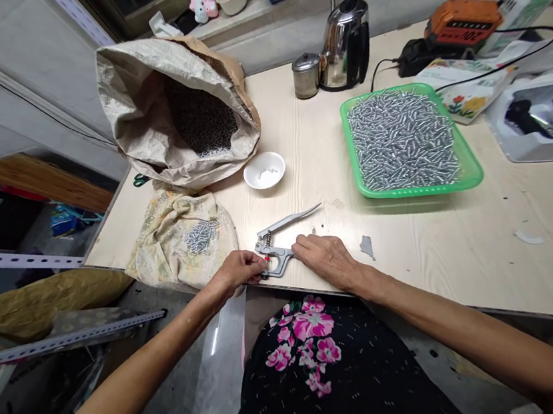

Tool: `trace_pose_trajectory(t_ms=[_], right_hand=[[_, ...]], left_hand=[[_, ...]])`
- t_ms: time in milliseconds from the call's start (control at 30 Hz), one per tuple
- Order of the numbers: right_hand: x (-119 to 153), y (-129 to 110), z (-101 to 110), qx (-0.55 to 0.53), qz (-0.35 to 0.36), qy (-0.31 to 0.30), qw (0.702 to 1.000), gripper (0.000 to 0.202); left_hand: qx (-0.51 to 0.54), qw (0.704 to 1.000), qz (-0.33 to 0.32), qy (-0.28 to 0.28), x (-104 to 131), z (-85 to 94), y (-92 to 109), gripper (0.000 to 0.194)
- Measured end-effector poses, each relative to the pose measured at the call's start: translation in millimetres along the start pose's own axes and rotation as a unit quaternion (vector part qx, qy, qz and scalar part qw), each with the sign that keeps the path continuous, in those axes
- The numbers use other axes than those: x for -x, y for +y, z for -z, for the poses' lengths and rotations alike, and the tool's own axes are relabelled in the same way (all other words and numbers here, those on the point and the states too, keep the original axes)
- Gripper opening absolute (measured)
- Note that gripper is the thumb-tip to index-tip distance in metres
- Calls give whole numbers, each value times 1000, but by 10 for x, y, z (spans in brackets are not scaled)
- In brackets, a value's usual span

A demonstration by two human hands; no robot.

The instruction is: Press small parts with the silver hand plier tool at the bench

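Observation:
Grey snap-fastener pliers [278, 251] lie near the table's front edge, the upper handle raised away from the frame. My right hand [325, 257] is closed round the end of the lower handle. At the jaws, beside a small red part, my left hand [243, 269] pinches with thumb and fingertips; whatever is between them is too small to make out. Left of that hand, a pile of small silvery metal pieces [201, 237] rests on a patterned cloth [161, 246]. A white dish [262, 184] behind the pliers holds several small pieces.
An open woven sack [131, 115] of dark small pieces stands at the back left. A green basket [409, 195] heaped with silvery metal pieces sits at the right. Behind are a kettle [346, 41], a lidded metal canister [305, 76] and an orange battery [463, 25].

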State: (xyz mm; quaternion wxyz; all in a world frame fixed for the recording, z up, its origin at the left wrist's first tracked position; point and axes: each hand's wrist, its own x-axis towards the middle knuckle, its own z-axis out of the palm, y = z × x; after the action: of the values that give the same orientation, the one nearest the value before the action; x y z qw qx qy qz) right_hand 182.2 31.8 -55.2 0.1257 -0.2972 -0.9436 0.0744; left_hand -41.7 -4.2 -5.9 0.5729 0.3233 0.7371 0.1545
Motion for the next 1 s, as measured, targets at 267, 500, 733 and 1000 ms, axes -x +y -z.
trace_pose_trajectory(t_ms=[267, 500, 733, 1000], right_hand=[[-52, 121, 98, -19, -27, -3, 999, 33], [-146, 363, 128, -21, -45, -26, 998, 91], [-186, 316, 244, -62, -5, -13, 998, 66], [-127, 257, 123, -98, -11, 23, 995, 54]], left_hand=[[-19, 999, 0, 29, 41, -59, 31, 14], [-28, 999, -4, 40, 77, -86, 54, 16], [-95, 994, -3, 46, 50, -63, 18, 15], [-412, 812, -368, 189, 125, -203, -49, 29]])
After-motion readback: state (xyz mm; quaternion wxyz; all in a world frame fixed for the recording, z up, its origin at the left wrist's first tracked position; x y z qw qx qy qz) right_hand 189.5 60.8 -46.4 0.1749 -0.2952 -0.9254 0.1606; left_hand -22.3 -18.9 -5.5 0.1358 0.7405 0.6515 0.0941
